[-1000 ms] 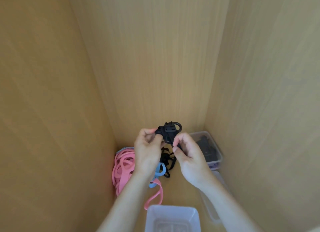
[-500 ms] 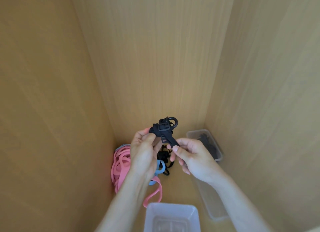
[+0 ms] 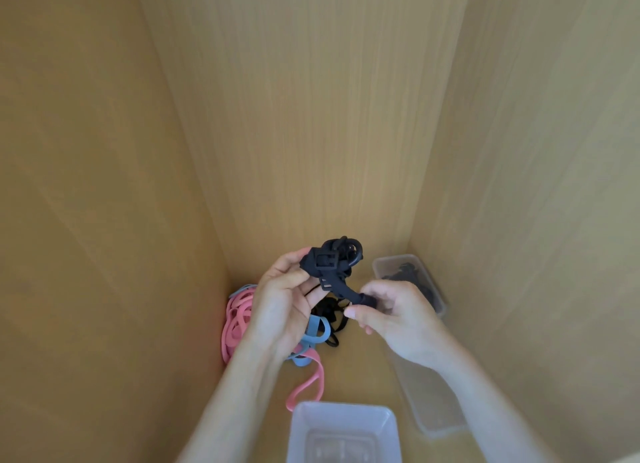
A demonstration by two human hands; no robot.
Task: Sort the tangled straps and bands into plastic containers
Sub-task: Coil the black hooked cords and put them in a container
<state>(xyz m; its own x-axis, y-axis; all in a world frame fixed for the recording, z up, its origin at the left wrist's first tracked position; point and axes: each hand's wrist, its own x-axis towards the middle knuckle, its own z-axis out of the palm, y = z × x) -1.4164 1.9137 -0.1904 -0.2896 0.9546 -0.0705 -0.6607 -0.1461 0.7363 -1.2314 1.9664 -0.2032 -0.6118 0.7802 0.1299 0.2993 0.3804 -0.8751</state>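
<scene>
Left hand (image 3: pixel 280 310) and right hand (image 3: pixel 398 320) pinch a black strap tangle (image 3: pixel 329 265); the far container (image 3: pixel 378 263) holds black straps (image 3: pixel 410 271), while pink bands (image 3: pixel 237 319) lie unsorted.

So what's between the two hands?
Head view: a black strap spans the gap, its buckled bundle gripped by the left hand and its free end pinched by the right hand.

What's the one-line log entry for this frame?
phase: untangling | left hand: grips black strap bundle | right hand: pinches its loose end | far container: holds black straps | pink bands: unsorted
</scene>
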